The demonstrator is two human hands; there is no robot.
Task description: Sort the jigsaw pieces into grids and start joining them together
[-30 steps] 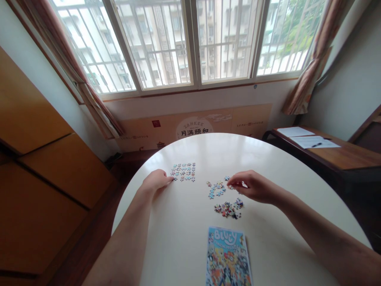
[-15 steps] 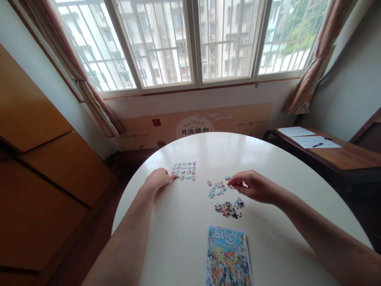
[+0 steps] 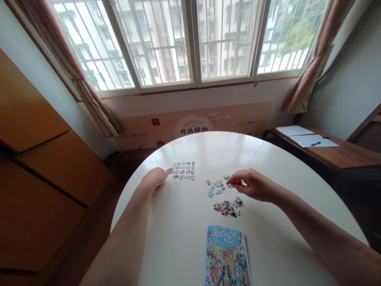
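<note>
Small jigsaw puzzle pieces [image 3: 183, 171] lie in spaced rows on the white round table [image 3: 178, 222]. At the left edge of these rows is my left hand [image 3: 155, 177], fingers curled and one digit pointing at the pieces; whatever it may hold is hidden. My right hand [image 3: 249, 184] hovers at a loose scatter of puzzle pieces [image 3: 218, 190], thumb and fingertips drawn together. Too little shows to tell whether a piece is between them. Closer to me sits a denser heap of darker puzzle pieces [image 3: 228, 207].
A colourful Bluey picture sheet [image 3: 228, 254] lies at the near side of the table. To the right, a wooden side table [image 3: 351, 153] carries papers [image 3: 314, 140] and a pen. Wooden cabinets [image 3: 44, 210] stand at left, a barred window [image 3: 193, 43] ahead.
My left hand has drawn back slightly up and left from the lower-left pieces of the rows. The right hand stays almost in place. The whole view has shifted a little.
</note>
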